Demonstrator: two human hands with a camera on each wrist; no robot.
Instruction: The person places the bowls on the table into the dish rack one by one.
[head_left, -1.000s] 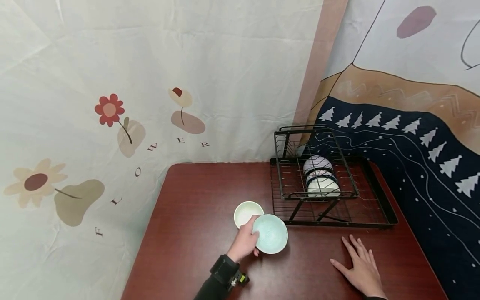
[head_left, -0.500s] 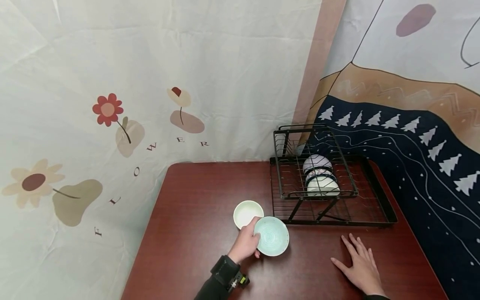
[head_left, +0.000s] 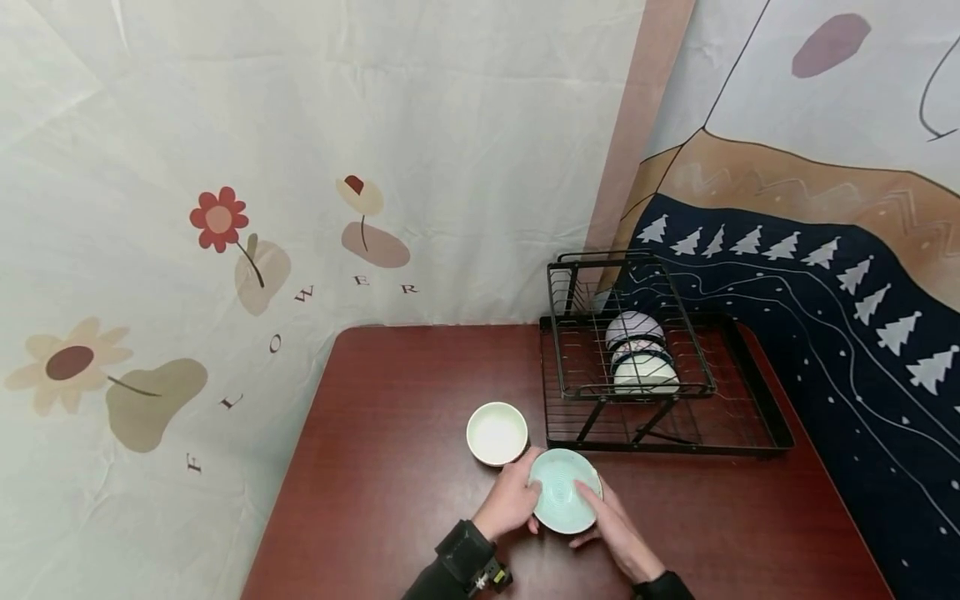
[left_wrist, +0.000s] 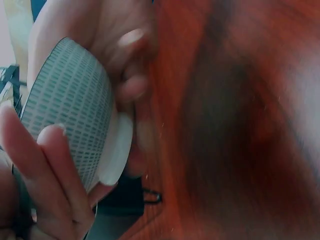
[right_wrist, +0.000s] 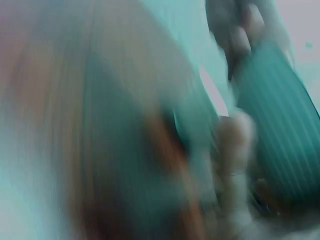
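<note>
A pale turquoise bowl [head_left: 562, 500] is held above the table in the head view, its inside facing up toward me. My left hand [head_left: 510, 498] grips its left rim, thumb over the edge. At the right side my right hand [head_left: 617, 532] pinches the wall, the thumb inside and the other fingers partly hidden beneath. The left wrist view shows the patterned outside of the bowl [left_wrist: 75, 105] and its pale foot, with fingers on both sides. Blur covers much of the right wrist view, where the bowl [right_wrist: 280, 125] shows green. A cream bowl [head_left: 497, 435] sits just beyond my left hand.
A black two-tier dish rack [head_left: 637, 392] stands at the table's back right. Several bowls [head_left: 647, 373] stand on edge in a row inside it. The dark red table [head_left: 405, 392] meets a printed cloth [head_left: 465, 167] behind.
My right hand has left the tabletop at the right, moved left and taken hold of the turquoise bowl. My left hand and that bowl have shifted slightly right and nearer.
</note>
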